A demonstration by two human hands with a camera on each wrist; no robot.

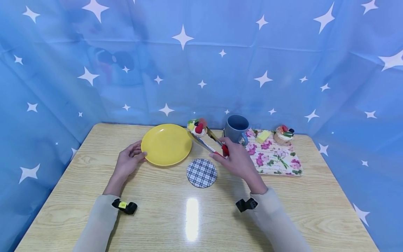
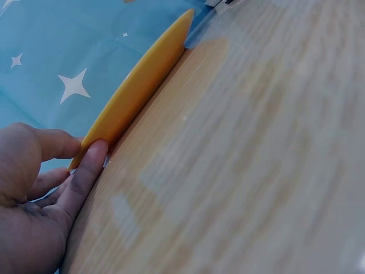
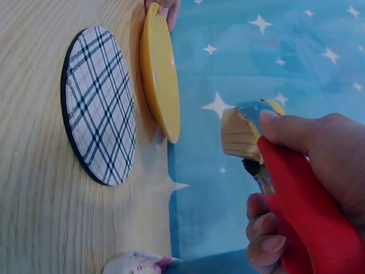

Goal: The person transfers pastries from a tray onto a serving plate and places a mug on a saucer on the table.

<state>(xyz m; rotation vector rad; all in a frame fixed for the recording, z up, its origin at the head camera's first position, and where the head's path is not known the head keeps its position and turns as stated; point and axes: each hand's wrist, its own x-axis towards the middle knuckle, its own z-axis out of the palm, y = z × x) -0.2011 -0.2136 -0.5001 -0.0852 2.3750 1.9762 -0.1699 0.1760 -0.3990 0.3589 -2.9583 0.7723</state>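
Observation:
My left hand (image 1: 127, 161) pinches the left rim of a round yellow plate (image 1: 166, 145), thumb and fingers at its edge; in the left wrist view the plate (image 2: 137, 85) appears edge-on. My right hand (image 1: 239, 161) grips red-handled tongs (image 1: 204, 145). Between the tips of the tongs is a cupcake (image 1: 196, 131) topped with cream and fruit, just off the plate's right edge. The right wrist view shows the red handle (image 3: 302, 211) in the hand and the side of the cupcake (image 3: 238, 136) raised above the table.
A round plaid coaster (image 1: 202, 173) lies in front of the plate. On the right, a floral tray (image 1: 274, 161) carries a pale yellow block (image 1: 263, 136) and another fruit-topped cupcake (image 1: 282, 135). A blue-grey mug (image 1: 234, 131) stands at the tray's left. A starry blue curtain (image 1: 201, 70) hangs behind.

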